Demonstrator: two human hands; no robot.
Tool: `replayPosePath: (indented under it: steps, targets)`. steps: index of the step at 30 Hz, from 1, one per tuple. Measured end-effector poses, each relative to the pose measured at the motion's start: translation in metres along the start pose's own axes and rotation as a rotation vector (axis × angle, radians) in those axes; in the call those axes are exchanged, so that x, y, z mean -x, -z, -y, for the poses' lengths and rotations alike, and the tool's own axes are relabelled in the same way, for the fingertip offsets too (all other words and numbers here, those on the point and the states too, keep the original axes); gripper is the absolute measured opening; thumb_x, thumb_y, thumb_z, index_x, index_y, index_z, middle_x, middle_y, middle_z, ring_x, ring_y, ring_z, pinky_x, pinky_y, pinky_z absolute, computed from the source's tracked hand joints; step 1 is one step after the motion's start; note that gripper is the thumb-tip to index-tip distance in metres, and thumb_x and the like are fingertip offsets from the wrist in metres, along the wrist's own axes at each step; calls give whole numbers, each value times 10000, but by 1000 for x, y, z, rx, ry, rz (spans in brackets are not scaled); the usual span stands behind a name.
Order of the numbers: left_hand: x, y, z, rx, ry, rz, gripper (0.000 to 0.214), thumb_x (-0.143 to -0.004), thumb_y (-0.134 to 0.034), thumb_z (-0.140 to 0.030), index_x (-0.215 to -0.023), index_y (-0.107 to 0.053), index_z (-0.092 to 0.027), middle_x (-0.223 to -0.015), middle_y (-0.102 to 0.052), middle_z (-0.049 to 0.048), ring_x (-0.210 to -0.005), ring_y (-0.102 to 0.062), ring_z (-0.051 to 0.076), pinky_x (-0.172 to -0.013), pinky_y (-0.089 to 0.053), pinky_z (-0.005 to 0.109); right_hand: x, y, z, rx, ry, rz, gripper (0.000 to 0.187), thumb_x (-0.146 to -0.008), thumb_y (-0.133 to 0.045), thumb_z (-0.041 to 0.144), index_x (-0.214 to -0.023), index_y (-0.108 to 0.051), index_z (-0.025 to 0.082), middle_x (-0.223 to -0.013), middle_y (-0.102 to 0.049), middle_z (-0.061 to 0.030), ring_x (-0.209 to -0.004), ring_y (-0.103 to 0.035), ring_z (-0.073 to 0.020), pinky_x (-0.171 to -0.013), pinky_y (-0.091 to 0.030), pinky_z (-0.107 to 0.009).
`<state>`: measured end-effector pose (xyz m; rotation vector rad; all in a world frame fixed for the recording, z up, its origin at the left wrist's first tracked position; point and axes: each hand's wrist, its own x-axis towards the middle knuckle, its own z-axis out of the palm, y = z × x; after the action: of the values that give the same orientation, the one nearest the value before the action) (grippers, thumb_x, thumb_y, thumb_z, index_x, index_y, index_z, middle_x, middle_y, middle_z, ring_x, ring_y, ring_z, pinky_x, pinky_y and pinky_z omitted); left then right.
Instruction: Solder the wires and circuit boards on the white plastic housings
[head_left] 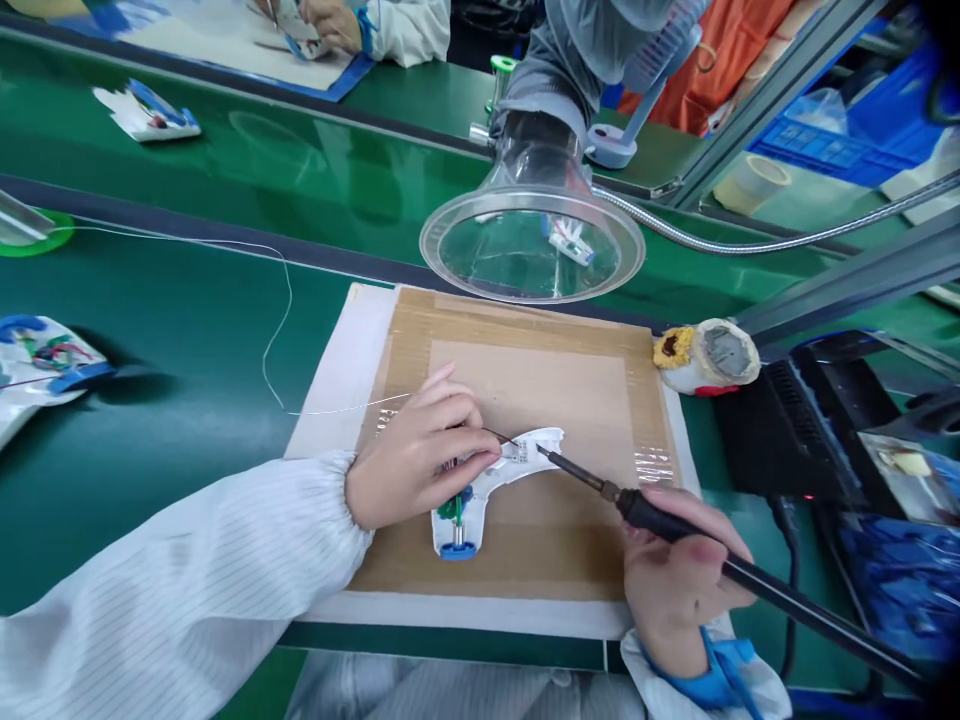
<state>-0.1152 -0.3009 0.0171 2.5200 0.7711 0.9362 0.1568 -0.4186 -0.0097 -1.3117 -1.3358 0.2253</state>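
Green table spans the view, carrying a cardboard-covered work board by its front edge. Nearest, at the board's near right corner, the right hand is wrapped around a soldering iron. Mid-board lies a bent white plastic half-shell, one leg ending in a blue end cap towards the near edge, the other arm slanting to the right and slightly away. The left hand covers part of the bend and is the nearer hand, its fingertips pinched on thin solder wire. From the right hand's grip, the shell's free end lies left and farther off, in line with the iron; its tip is at that end, though I cannot tell whether they touch. A second half-shell lies by the table's left edge. Past the board's far right corner sits a small white pot; above the far edge hangs a clear fume hood. Farthest, a co-worker's hand is busy across the table.
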Motion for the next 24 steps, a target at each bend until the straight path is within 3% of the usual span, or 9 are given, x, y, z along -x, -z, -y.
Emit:
replayPosePath:
  steps: [4, 8, 15, 24]
  targets:
    - [-2, -5, 2, 21, 2, 7, 205, -1096, -642, -153, -973, -793, -215, -857, -683, 7, -921, -690, 181, -1367, -437, 561, -1, 4, 3, 13, 54, 163, 264, -1145, -608, 365, -1045, -828, 257, -705, -736, -6, -538, -669, -172, -506, -536, -330]
    - [-2, -6, 3, 67, -10, -28, 179, -1088, -670, -151, -965, -794, -192, -866, -667, 10, -898, -678, 175, -1366, -430, 549, -7, 1, 3, -16, 136, 178, 233, -1134, -633, 314, -1039, -833, 243, -763, -773, -6, -591, -684, -164, -537, -554, -331]
    - [-2, -5, 4, 91, -11, -18, 176, -1084, -679, -139, -953, -790, -178, -871, -662, 10, -890, -660, 167, -1359, -427, 492, -7, 1, 7, 19, 97, 224, 247, -1143, -623, 325, -1045, -838, 255, -704, -720, 9, -605, -695, -174, -564, -569, -348]
    - [-2, -7, 4, 99, 0, -7, 201, -1091, -663, -146, -949, -796, -196, -873, -668, 13, -907, -665, 179, -1358, -428, 537, -12, -3, 9, -36, 165, 266, 221, -1134, -614, 240, -1068, -823, 215, -777, -774, -1, -603, -670, -145, -567, -545, -326]
